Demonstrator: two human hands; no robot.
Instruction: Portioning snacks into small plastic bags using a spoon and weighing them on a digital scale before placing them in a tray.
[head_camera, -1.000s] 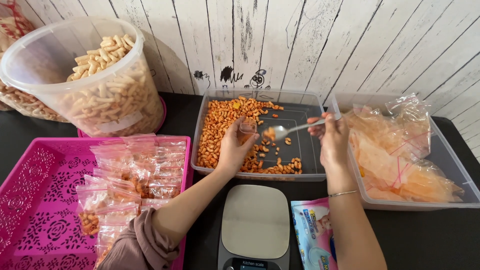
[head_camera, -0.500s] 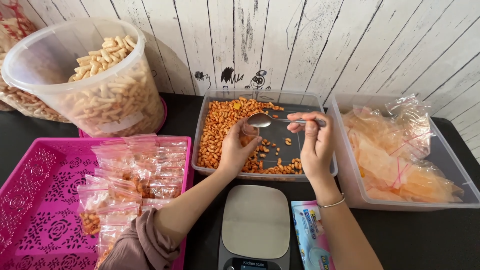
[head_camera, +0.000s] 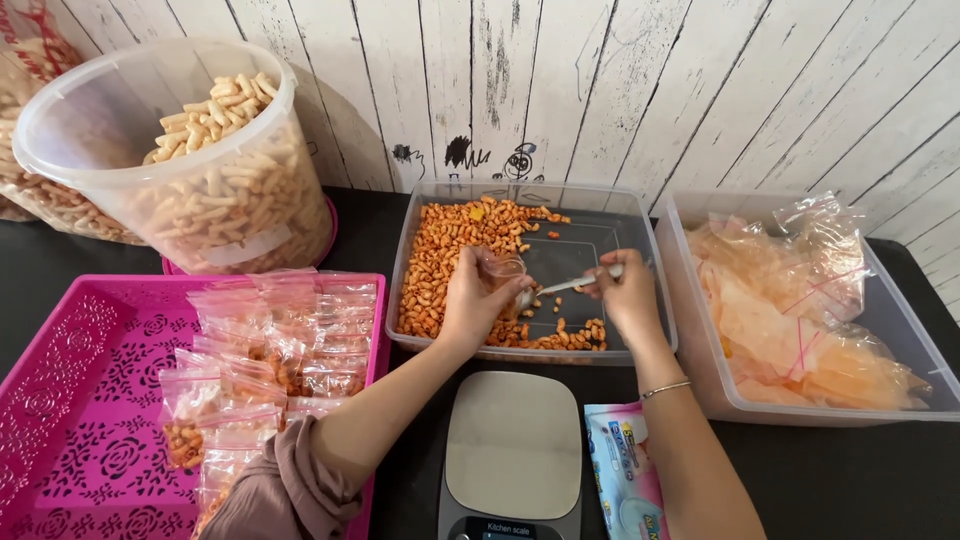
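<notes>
Two hands are busy over the middle clear tub (head_camera: 640, 345), and the head cam is the only view, looking straight down. Left hand (head_camera: 468, 305) is curled around a small clear bag (head_camera: 500, 270), pinching it open at the mouth just above the orange snack pieces (head_camera: 450, 255) heaped on the tub's left side. Right hand (head_camera: 628, 293) has its fingers pressed together on the handle of a metal spoon (head_camera: 560, 287), bowl end dipped down beside the bag; the bowl itself is half hidden behind the bag so I can't tell what's in it.

Packages: a pink tray (head_camera: 70, 400) at left holds a pile of filled little zip bags (head_camera: 280, 335) with red seal strips. Behind it sits a big round clear tub (head_camera: 150, 100) of pale stick snacks, tilted, with a blank whitish label patch on its side. Right side has another clear bin (head_camera: 690, 390) stuffed with empty zip bags (head_camera: 790, 310). Front and centre is a kitchen scale (head_camera: 510, 445), display cut off by the bottom edge, and beside it a pink and blue printed packet (head_camera: 625, 470), also cropped. Far left, some bagged snacks behind the tub are mostly out of frame.
</notes>
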